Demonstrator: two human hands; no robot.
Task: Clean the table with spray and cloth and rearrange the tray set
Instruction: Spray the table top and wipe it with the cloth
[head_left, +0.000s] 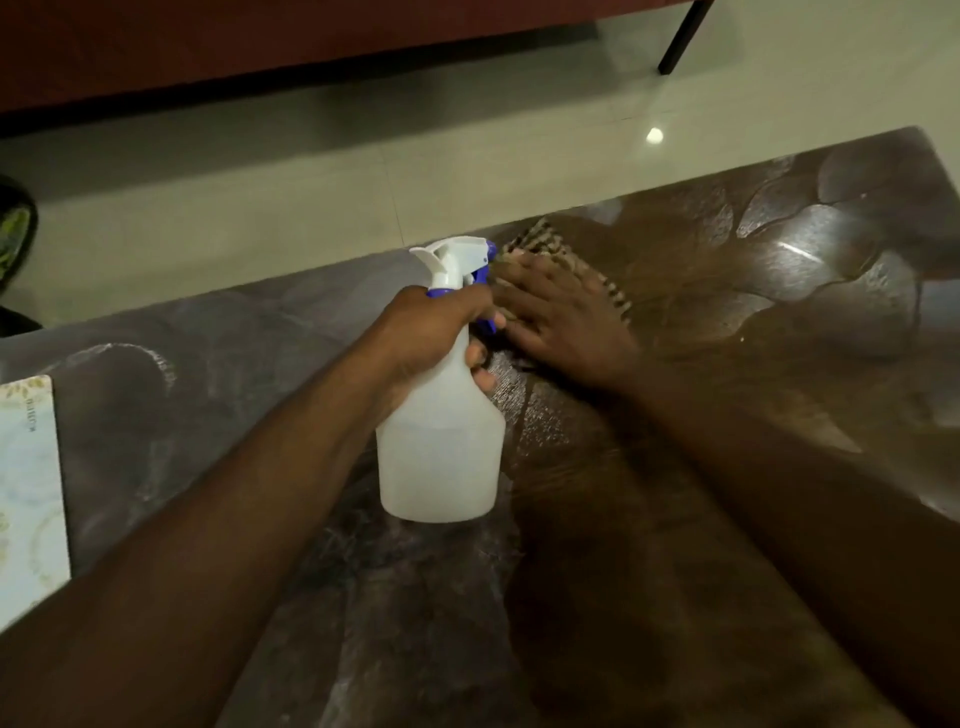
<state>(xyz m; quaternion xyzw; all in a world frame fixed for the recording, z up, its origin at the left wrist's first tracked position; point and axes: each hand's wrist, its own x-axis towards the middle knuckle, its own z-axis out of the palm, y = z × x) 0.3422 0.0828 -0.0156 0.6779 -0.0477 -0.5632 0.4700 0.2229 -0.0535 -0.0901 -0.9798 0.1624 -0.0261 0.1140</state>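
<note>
The left hand (441, 332) grips the neck of the spray bottle (441, 447), a light, smooth plastic thing best held there, mid-counter (779, 322). The right hand (566, 317) presses flat on the soft, limp cloth (545, 241) near the counter's far edge.

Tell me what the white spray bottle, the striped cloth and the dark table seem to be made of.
White spray bottle: translucent matte plastic, judging by its cloudy body, with a moulded white-and-blue trigger. Striped cloth: likely woven fabric, since its edge looks frayed. Dark table: probably varnished carved wood, brown and glossy where wet.
</note>
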